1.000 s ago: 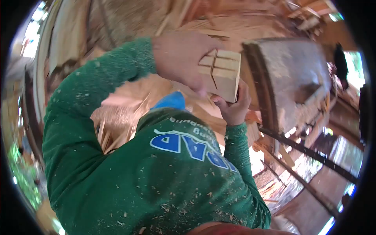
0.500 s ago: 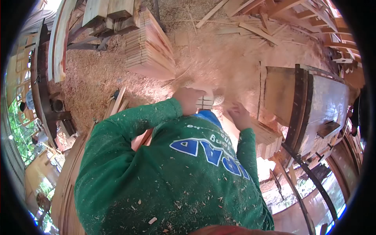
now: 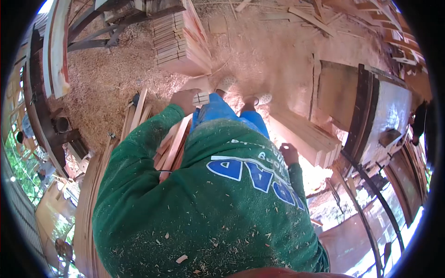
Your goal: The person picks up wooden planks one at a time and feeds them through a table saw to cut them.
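My left hand (image 3: 184, 101) is wrapped round a small bundle of wooden boards (image 3: 200, 98). Their pale cut ends face me, split by dark lines, and the rest of their length points away toward the floor. Several cut boards (image 3: 301, 134) lie stacked on my right side. Just beside that stack, my right hand (image 3: 289, 154) hangs with its fingers curled in, and nothing shows in it. A taller stack of boards (image 3: 181, 44) stands ahead of me, beyond my left hand.
Both shoes, one a perforated light clog (image 3: 263, 99), stand on the sawdust floor (image 3: 259, 51). Long planks (image 3: 134, 118) lie at my left. To the right is a machine table (image 3: 387, 125) with a pale top. Scrap strips (image 3: 310, 21) litter the ground ahead.
My left hand has moved left with the boards. My right hand has drawn back toward my body, its fingers curling in. My legs and shoes have come into view.
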A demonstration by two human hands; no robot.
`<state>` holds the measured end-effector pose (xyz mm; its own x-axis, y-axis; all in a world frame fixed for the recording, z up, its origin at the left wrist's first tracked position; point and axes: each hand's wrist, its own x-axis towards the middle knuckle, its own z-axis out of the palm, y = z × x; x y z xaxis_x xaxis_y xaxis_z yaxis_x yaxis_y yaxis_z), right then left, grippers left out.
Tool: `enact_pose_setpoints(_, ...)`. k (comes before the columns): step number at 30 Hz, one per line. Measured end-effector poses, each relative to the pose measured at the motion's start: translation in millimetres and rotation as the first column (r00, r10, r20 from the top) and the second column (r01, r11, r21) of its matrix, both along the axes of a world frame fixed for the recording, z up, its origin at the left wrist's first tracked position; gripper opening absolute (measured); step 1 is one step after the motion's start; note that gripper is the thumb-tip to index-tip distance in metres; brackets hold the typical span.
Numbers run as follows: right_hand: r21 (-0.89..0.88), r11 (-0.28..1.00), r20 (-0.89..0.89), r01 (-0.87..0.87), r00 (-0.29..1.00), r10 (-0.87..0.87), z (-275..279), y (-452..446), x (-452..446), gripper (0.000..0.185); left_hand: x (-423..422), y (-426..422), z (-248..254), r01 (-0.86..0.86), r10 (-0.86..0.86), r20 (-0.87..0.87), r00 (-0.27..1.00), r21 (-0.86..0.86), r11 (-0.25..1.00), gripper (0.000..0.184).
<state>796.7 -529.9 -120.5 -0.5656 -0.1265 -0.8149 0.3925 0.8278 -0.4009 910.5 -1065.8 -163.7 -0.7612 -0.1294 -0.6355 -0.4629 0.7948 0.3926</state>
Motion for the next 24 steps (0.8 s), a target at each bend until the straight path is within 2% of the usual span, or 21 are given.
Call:
enact_pose_setpoints(1, -0.090, 0.970, 0.071, 0.224, 0.973, -0.218, -12, 0, -2, 0.030, 8, -6, -8, 0.005, -0.005, -0.026, 1.000, 0.000, 1.000, 0.069)
enact_pose_setpoints(2, 0.044, 0.987, 0.041, 0.153, 0.987, -0.155, 1, -23, -15, 0.028, 17, -13, -20, 0.001, -0.002, -0.069, 0.998, -0.006, 1.000, 0.067)
enact_pose_setpoints(3, -0.034, 0.992, 0.010, 0.123, 0.992, -0.123, 3, -28, -24, 0.029, 28, -20, -34, -0.005, 0.004, -0.112, 0.994, -0.012, 1.000, 0.065)
enact_pose_setpoints(4, -0.011, 0.996, -0.015, 0.092, 0.996, -0.092, 7, -37, -34, 0.031, 35, -26, -42, -0.014, 0.011, -0.154, 0.988, -0.020, 1.000, 0.064)
enact_pose_setpoints(9, 0.013, 0.998, -0.085, 0.064, 0.994, -0.063, 40, -73, -70, 0.032, 19, -44, -6, -0.057, 0.055, -0.057, 0.997, -0.022, 0.998, 0.067)
enact_pose_setpoints(11, 0.005, 0.999, -0.086, 0.053, 0.995, -0.053, 44, -73, -72, 0.033, 14, -49, -3, -0.071, 0.071, 0.013, 0.997, 0.000, 0.997, 0.066)
enact_pose_setpoints(14, 0.017, 1.000, -0.064, 0.014, 0.998, -0.013, 34, -62, -74, 0.033, 9, -52, -12, -0.103, 0.103, 0.005, 0.995, 0.016, 0.995, 0.063)
enact_pose_setpoints(17, 0.030, 1.000, -0.005, -0.004, 1.000, 0.004, 24, -53, -67, 0.032, 15, -49, -50, -0.224, 0.210, -0.194, 0.958, -0.053, 0.973, 0.060)
enact_pose_setpoints(20, 0.069, 0.998, 0.026, -0.003, 1.000, 0.001, 26, -54, -69, 0.032, 18, -39, -65, -0.183, 0.047, -0.449, 0.892, -0.265, 0.947, 0.060)
enact_pose_setpoints(21, 0.086, 0.996, 0.028, 0.006, 1.000, -0.008, 25, -56, -68, 0.032, 14, -39, -62, -0.150, 0.067, -0.319, 0.946, -0.243, 0.958, 0.068)
enact_pose_setpoints(24, 0.066, 0.998, 0.019, 0.018, 1.000, -0.019, 22, -52, -73, 0.033, 9, -29, -55, -0.148, 0.101, -0.186, 0.977, -0.260, 0.954, 0.084)
